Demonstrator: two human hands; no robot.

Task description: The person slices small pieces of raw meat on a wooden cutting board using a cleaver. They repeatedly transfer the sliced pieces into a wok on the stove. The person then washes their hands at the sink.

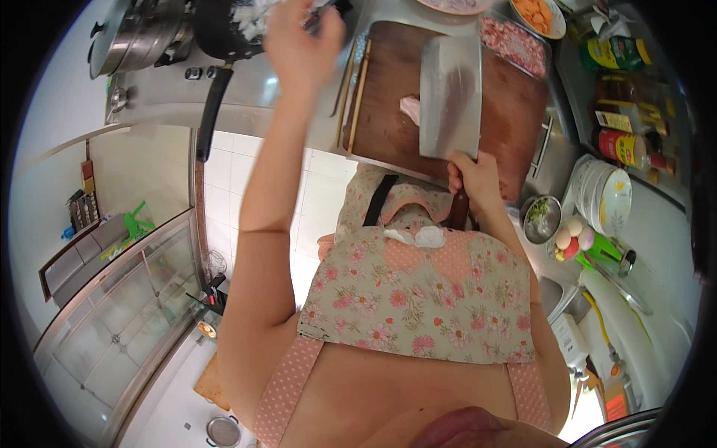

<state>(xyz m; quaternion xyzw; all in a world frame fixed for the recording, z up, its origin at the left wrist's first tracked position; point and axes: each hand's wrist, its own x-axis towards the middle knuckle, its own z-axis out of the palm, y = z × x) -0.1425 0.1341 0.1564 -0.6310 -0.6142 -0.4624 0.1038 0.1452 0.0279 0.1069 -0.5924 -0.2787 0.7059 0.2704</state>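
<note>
My right hand [477, 178] grips the dark handle of a broad cleaver [451, 101]. Its blade lies above a brown wooden cutting board [386, 61], and I cannot tell whether it touches the wood. A small pale pink piece of meat [410, 108] shows beside the blade's left edge, partly covered by it. Up at the left, my left hand [305, 47] is blurred, thumb apart from the fingers, with nothing visible in it. It is over the right side of a black frying pan [215, 33] holding white pieces [249, 19]. Its fingertips run towards the upper picture edge.
Chopsticks [358, 95] lie along the board's left side. A tray of chopped meat [512, 45], a bowl of orange chunks [535, 15] and a plate [459, 7] stand beyond. Right are sauce bottles [622, 148], stacked bowls [608, 196] and a metal bowl [541, 219]. The pan handle [215, 115] juts past the counter edge.
</note>
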